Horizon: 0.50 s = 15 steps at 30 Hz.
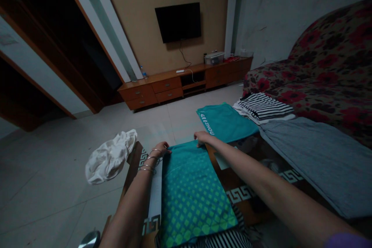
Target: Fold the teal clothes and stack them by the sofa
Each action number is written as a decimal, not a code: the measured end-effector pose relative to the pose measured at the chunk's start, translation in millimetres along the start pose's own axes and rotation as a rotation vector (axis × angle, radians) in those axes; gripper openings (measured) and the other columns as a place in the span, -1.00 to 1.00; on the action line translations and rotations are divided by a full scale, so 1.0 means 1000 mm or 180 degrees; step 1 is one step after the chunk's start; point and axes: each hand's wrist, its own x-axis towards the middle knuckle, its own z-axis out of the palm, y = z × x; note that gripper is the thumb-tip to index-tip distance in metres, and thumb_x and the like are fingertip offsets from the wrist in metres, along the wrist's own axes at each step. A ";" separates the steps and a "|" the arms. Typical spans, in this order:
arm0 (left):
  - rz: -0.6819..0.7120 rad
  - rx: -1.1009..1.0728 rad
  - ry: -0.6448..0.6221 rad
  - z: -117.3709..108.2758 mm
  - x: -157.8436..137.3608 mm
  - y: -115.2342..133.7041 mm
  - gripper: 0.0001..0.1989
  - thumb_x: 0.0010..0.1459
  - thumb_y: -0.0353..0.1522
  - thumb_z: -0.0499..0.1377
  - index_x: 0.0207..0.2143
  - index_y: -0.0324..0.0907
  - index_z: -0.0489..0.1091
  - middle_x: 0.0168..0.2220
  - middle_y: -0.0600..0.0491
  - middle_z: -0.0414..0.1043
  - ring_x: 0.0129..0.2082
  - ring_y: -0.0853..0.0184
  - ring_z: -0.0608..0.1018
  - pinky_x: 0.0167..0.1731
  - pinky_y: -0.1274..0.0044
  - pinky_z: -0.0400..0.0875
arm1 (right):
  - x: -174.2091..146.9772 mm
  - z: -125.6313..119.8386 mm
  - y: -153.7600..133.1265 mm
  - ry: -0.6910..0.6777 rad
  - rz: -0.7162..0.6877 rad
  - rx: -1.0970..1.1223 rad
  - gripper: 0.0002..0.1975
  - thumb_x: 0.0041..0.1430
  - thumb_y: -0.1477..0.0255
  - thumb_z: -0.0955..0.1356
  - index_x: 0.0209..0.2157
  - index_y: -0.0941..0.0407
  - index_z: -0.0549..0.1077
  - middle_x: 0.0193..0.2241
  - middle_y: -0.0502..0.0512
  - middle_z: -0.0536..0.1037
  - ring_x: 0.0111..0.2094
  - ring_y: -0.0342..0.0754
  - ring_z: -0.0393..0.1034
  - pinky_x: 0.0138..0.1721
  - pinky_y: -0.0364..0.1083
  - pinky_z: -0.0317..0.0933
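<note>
Teal cloth: folded teal cloth (pixel 190 190) with a green diamond print lies flat on a low wooden table (pixel 232 180), straight ahead of the person and between the two forearms.
Long axis: runs away from the body, near end at the bottom of the view, far edge up by the hands.
Left hand: left hand (pixel 161 149) rests on the far left corner of the cloth, fingers flat or lightly curled over the edge; whether it pinches the fabric cannot be told. Thin bangles (pixel 149 161) sit on that wrist.
Right hand: right hand (pixel 202 138) lies on the far right corner, palm down, fingers low on the edge; grip likewise unclear.
Nearer hand: both touch the far edge, one to each corner; neither is clearly closer, the right reaches slightly further out.
Spread: hands stand apart by the full width of the cloth.
Beyond the far edge: second teal garment (pixel 226 122) with white lettering, just past the right hand.
Right side: striped clothes (pixel 264 106) stacked by a floral sofa (pixel 328 73); grey cloth (pixel 316 159) spread beside the table.
Left side: crumpled white cloth (pixel 112 157) hangs off the table's left corner, near the left hand but apart from it.
Under the near end: striped fabric (pixel 223 238) shows beneath the teal cloth.
</note>
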 end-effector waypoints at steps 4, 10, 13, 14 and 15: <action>0.0110 -0.0057 -0.0092 -0.003 -0.001 -0.001 -0.86 0.00 -0.48 0.24 -0.36 -0.38 0.38 -0.54 0.16 0.35 -0.45 0.43 0.37 -0.40 0.65 0.24 | 0.001 -0.009 -0.004 -0.0445 0.0006 0.0173 -0.71 -0.13 0.53 0.49 -0.28 0.33 0.53 -0.27 0.18 0.57 -0.22 -0.05 0.45 -0.20 -0.24 0.22; 0.0201 -0.0210 -0.0078 -0.032 -0.005 0.002 -0.84 -0.14 -0.49 0.29 -0.41 -0.28 0.42 -0.50 0.12 0.42 -0.43 0.40 0.42 -0.38 0.63 0.29 | -0.008 -0.027 0.007 -0.1080 -0.0021 0.0802 -0.59 -0.16 0.47 0.52 -0.20 0.26 0.52 -0.37 0.14 0.57 -0.39 -0.09 0.45 -0.30 -0.19 0.30; 0.0261 -0.0289 -0.0122 -0.048 -0.013 0.006 -0.84 -0.16 -0.46 0.29 -0.42 -0.29 0.46 -0.52 0.11 0.43 -0.44 0.38 0.44 -0.38 0.60 0.31 | -0.016 -0.039 0.010 -0.1254 -0.0031 0.1000 -0.55 -0.22 0.48 0.54 -0.19 0.24 0.52 -0.40 0.09 0.57 -0.42 -0.13 0.43 -0.31 -0.20 0.31; 0.0288 -0.0307 -0.0123 -0.054 -0.016 0.008 -0.83 -0.15 -0.45 0.28 -0.41 -0.32 0.47 -0.53 0.12 0.42 -0.45 0.39 0.44 -0.37 0.60 0.31 | -0.019 -0.045 0.009 -0.1256 -0.0026 0.1013 -0.58 -0.22 0.50 0.53 -0.21 0.25 0.52 -0.41 0.08 0.56 -0.43 -0.14 0.42 -0.32 -0.20 0.31; 0.0316 -0.0321 -0.0104 -0.061 -0.019 0.010 -0.82 -0.15 -0.43 0.28 -0.41 -0.34 0.47 -0.54 0.12 0.41 -0.46 0.39 0.43 -0.38 0.59 0.31 | -0.022 -0.052 0.007 -0.1224 -0.0021 0.1005 -0.62 -0.20 0.51 0.52 -0.24 0.27 0.53 -0.43 0.08 0.55 -0.44 -0.14 0.41 -0.34 -0.21 0.30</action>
